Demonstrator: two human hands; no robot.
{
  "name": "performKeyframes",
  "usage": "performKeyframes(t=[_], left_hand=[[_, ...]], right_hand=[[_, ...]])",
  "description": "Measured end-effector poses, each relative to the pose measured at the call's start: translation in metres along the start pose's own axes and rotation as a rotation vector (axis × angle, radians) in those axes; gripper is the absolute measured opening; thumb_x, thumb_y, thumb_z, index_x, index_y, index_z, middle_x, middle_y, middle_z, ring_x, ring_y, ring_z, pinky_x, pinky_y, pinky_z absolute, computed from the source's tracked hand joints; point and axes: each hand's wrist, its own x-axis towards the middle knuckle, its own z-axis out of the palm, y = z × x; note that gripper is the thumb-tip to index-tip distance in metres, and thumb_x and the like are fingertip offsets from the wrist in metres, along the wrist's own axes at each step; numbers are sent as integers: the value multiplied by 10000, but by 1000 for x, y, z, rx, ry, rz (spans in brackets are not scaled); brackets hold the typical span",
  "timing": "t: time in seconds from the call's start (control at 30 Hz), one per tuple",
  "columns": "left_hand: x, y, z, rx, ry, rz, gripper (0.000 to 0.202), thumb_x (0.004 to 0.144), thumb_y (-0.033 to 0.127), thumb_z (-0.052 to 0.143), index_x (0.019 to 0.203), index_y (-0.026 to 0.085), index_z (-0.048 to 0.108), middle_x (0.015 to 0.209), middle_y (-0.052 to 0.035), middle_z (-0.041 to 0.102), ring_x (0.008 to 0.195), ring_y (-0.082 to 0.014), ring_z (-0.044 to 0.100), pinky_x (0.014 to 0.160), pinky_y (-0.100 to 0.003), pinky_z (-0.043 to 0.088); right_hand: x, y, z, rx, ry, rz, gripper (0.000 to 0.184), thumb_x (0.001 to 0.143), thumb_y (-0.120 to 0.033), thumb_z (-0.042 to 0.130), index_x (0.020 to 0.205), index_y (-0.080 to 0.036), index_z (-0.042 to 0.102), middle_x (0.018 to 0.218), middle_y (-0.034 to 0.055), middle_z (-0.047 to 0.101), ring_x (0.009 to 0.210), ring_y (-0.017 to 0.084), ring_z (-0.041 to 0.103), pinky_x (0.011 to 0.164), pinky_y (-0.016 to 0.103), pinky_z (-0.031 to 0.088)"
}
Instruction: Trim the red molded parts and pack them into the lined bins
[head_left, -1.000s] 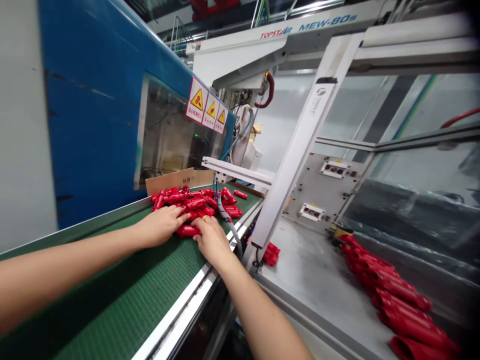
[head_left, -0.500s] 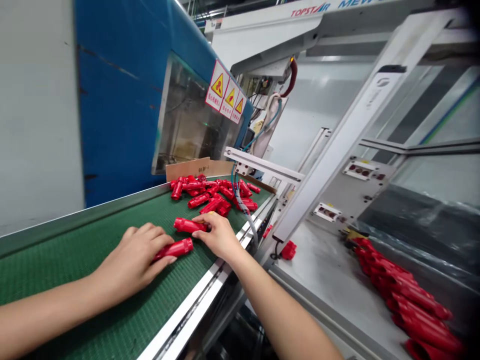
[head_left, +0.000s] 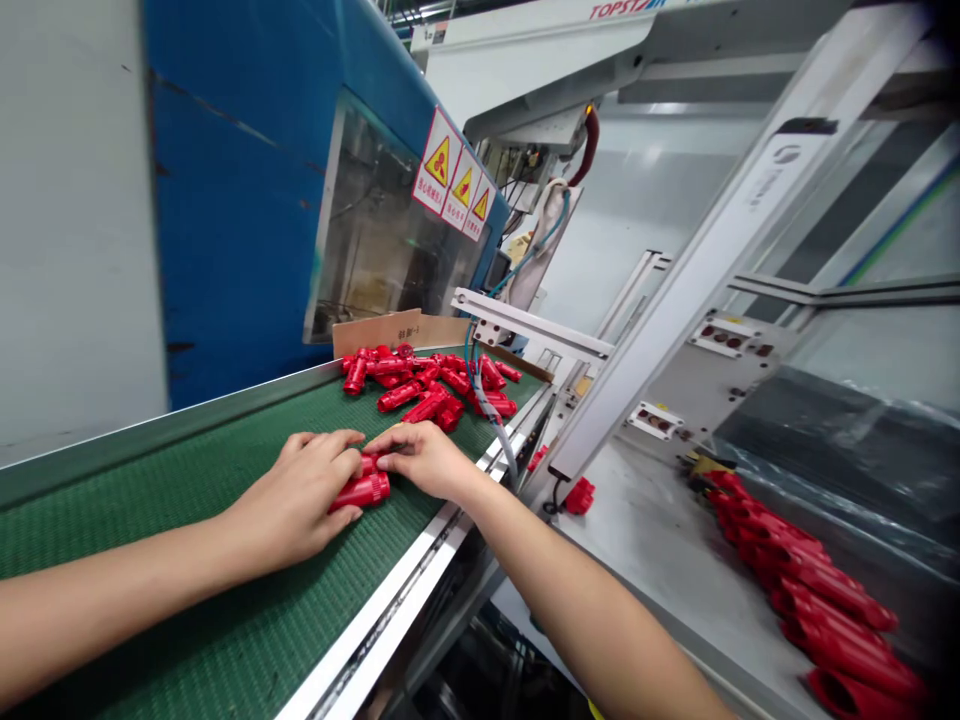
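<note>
Obscured and cropped items
The near red tube is partly covered by the left hand; the beam lettering is cropped by the top edge.

From afar I saw a factory: a green conveyor belt beside a blue machine (warning signs on its flank)

Left hand, over green belt: ungloved, slim fingers; left forearm bare. Right hand, over belt: ungloved; right forearm bare, beyond belt's right side; yellowish spot at finger, unclear
</note>
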Motion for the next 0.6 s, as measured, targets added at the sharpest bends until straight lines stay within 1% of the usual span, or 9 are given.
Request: performKeyframes(t=[0.07, 0.13, 0.23, 0.3, 0.37, 0.4, 0.47, 0.53, 0.6], left_hand=[[4, 0, 0, -39, -29, -31, 281, 904, 270, 604, 1177, 201, 605, 1285, -148, 636, 1182, -335, 600, 1023, -531, 421], [9, -2, -1, -83, -59, -60, 409, 862, 266, 631, 1261, 193, 582, 1208, -129, 666, 1132, -315, 630, 996, -482, 468], [9, -8, -9, -138, -90, -111, 534, 791, 270, 672, 1305, 157, 587, 1208, -136, 677, 1114, -301, 654, 970, -408, 519], [0, -11, -16, -165, -106, -149, 566, 776, 285, 685, 1319, 153, 594, 1240, -134, 679, 1114, -290, 669, 968, -377, 534], [-17, -11, -20, -203, -128, -196, 609, 783, 308, 702, 1364, 176, 578, 1294, -118, 669, 1141, -281, 669, 985, -364, 535], [-26, -11, -21, -217, -138, -211, 611, 797, 330, 713, 1377, 195, 577, 1320, -109, 660, 1169, -282, 657, 1005, -370, 527], [-42, -8, -21, -211, -137, -220, 603, 833, 409, 731, 1391, 236, 581, 1372, -98, 627, 1253, -301, 600, 1073, -415, 482], [-52, -4, -18, -167, -109, -208, 640, 851, 499, 736, 1420, 261, 567, 1414, -104, 587, 1303, -328, 543, 1108, -464, 439], [-56, -1, -15, -121, -83, -194, 619, 876, 499, 712, 1428, 264, 561, 1413, -116, 576, 1286, -338, 539, 1093, -484, 434]], right_hand=[[0, -8, -7, -82, -43, -34, 233, 916, -71, 658, 1041, -202, 805, 1068, 22, 800, 1001, 172, 752, 925, 290, 595], [3, -15, -22, -216, -13, -57, 324, 946, -29, 570, 1081, -217, 796, 1158, 33, 776, 1095, 176, 712, 1005, 329, 556], [11, -20, -50, -471, 59, -61, 462, 884, 62, 537, 1177, -214, 765, 1300, 83, 694, 1272, 246, 570, 1152, 446, 411], [17, -20, -63, -620, 54, -40, 485, 803, 104, 574, 1124, -197, 779, 1203, 117, 694, 1254, 309, 530, 1156, 511, 354], [19, -22, -68, -723, 43, -23, 439, 765, 115, 596, 1034, -171, 792, 1066, 137, 673, 1183, 338, 523, 1119, 528, 353], [19, -24, -66, -756, 47, -22, 403, 777, 101, 602, 1025, -155, 790, 1047, 147, 649, 1164, 344, 511, 1101, 525, 358], [18, -31, -52, -796, 73, -39, 354, 840, 29, 628, 1124, -132, 765, 1112, 163, 597, 1163, 343, 479, 1079, 502, 374], [17, -39, -29, -770, 105, -79, 372, 903, -72, 664, 1265, -149, 708, 1184, 149, 556, 1163, 312, 473, 1065, 450, 403], [16, -43, -4, -653, 94, -121, 408, 911, -139, 719, 1312, -208, 680, 1198, 109, 547, 1152, 268, 497, 1051, 395, 430]])
